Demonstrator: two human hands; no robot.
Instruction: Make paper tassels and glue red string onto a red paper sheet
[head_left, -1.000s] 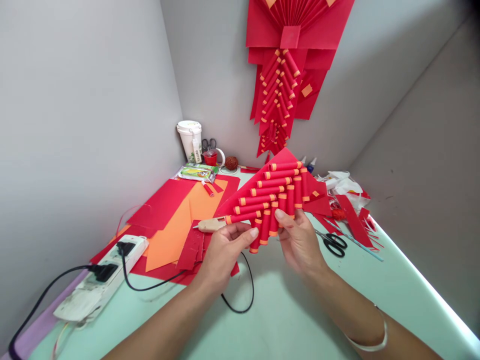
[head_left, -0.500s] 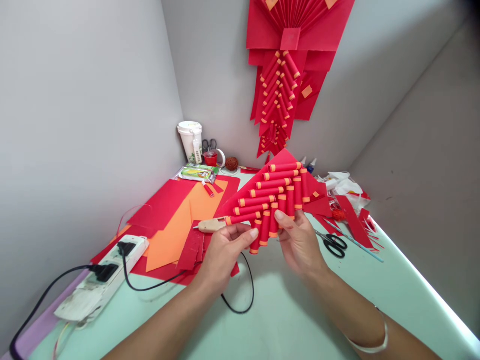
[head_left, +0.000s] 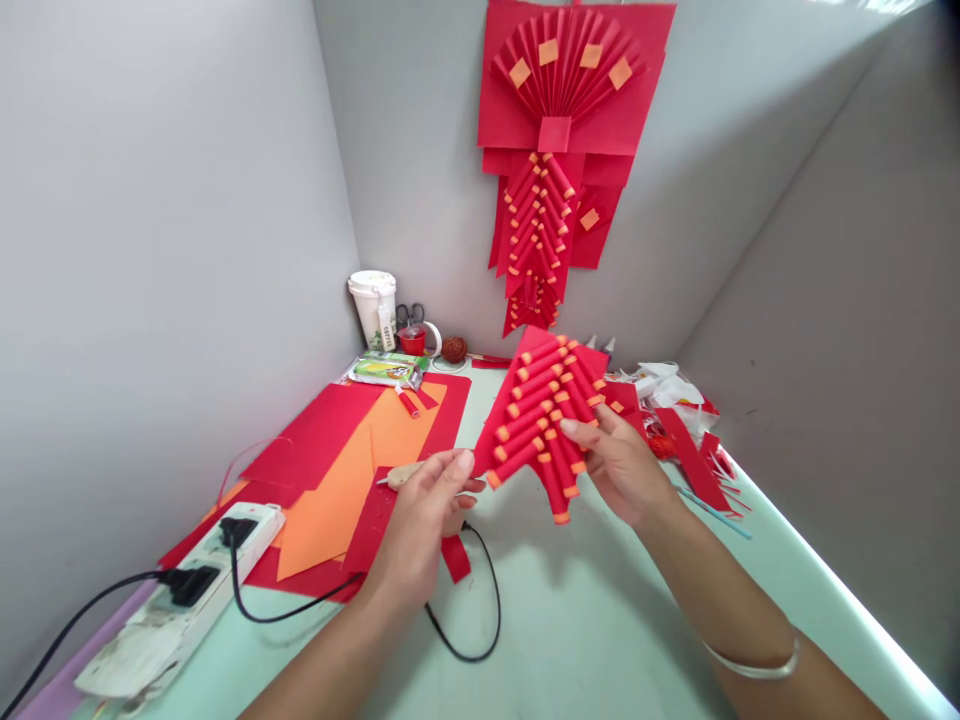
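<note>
Red card (head_left: 538,415) swings more upright as the left hand (head_left: 421,512) shifts from its lowest rolls (head_left: 516,462) to its left corner.

I watch the right hand (head_left: 624,460) grasp the card's right side, thumb over the rolls, above the middle of the desk (head_left: 577,620); whether the left pinches or merely touches, I cannot tell. A power strip (head_left: 187,610) lines the desk's left edge; a white cup (head_left: 373,308) stands near its far left corner.

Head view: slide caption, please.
Right hand holds a red panel of orange-tipped rolls; left hand at its corner; similar wall hanging behind.
</note>
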